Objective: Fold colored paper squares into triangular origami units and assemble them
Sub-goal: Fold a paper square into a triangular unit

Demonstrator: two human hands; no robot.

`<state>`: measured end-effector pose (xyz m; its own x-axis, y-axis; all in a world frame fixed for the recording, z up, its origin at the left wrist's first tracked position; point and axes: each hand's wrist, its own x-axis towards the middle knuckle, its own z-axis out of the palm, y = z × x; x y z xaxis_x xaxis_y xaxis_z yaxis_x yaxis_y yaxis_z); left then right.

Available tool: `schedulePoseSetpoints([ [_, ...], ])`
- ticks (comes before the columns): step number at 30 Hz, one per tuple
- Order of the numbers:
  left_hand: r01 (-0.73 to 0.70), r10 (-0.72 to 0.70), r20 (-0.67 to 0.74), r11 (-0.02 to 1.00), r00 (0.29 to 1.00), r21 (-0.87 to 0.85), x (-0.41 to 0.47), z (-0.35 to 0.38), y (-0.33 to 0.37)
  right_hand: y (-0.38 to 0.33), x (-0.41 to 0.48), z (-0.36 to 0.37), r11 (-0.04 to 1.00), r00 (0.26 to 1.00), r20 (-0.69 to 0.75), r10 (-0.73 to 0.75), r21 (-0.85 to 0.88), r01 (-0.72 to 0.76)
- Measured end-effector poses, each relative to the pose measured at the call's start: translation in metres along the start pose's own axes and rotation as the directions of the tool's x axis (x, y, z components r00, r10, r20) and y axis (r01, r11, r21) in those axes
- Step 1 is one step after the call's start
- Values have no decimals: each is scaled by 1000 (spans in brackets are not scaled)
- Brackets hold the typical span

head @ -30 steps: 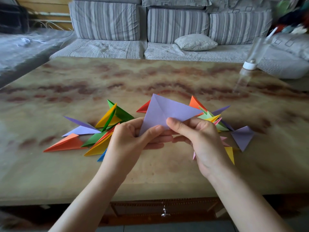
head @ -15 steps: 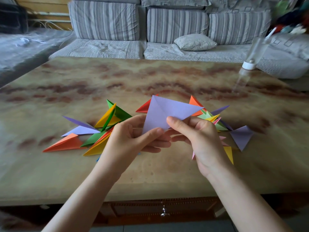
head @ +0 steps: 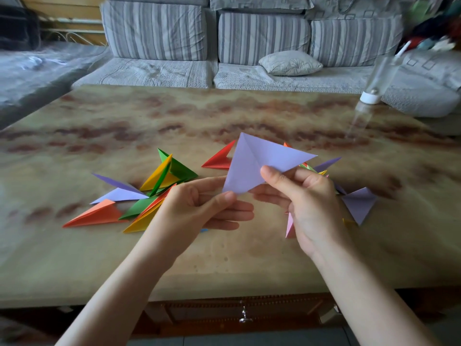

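Observation:
I hold a lilac paper piece (head: pixel 252 163), folded with a diagonal crease, above the marbled table (head: pixel 99 258). My left hand (head: pixel 199 208) pinches its lower corner between thumb and fingers. My right hand (head: pixel 306 203) pinches its lower right edge with the thumb on top. On the table to the left lies a pile of folded units: orange (head: pixel 94 216), lilac (head: pixel 119 193), green (head: pixel 179 168) and yellow (head: pixel 144 221). A red unit (head: pixel 219 159) lies behind the held paper. More folded units, partly hidden by my right hand, lie to the right, with a lilac one (head: pixel 359 203) at the edge.
A clear plastic bottle (head: pixel 379 78) with a white cap stands upside down at the table's far right. A grey striped sofa (head: pixel 249 38) with a small cushion (head: pixel 289 63) runs behind the table. A drawer with a metal pull (head: pixel 244 317) sits below the near edge.
The lilac paper has turned a little and now stands more upright. My left thumb has slid down to its lower corner. Both hands stay in about the same place.

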<state>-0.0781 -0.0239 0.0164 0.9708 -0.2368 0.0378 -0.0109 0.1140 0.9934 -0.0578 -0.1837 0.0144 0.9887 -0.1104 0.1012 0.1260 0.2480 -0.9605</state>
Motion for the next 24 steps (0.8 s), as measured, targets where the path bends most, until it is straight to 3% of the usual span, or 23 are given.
schedulePoseSetpoints([
  [5, -14, 14, -19, 1000, 1000, 8, 0, -2, 0, -5, 2, 1, 999, 998, -41, -42, 31, 44],
  [8, -65, 65, -114, 998, 991, 8, 1, -12, -1, -12, 5, -8, 997, 997, -77, -3, 81, 10],
  [11, -127, 125, -203, 992, 971, 0, 0, -16, 3, -11, 5, -12, 998, 994, 103, 40, 36, -44],
  [14, -106, 98, -214, 994, 972, -25, 0, -9, 3, -5, 2, -11, 987, 939, 313, 143, -118, -111],
  [18, -44, 53, -217, 998, 975, 46, 2, -7, -3, -5, -1, -9, 959, 906, 392, 159, -280, -47],
  [22, -50, 44, -267, 999, 963, -16, 3, -8, -8, -2, -1, -8, 977, 949, 311, 56, -213, 12],
  [24, -62, 45, -294, 997, 955, -50, 4, -11, -9, -1, 0, -9, 962, 953, 292, -82, -227, 153],
])
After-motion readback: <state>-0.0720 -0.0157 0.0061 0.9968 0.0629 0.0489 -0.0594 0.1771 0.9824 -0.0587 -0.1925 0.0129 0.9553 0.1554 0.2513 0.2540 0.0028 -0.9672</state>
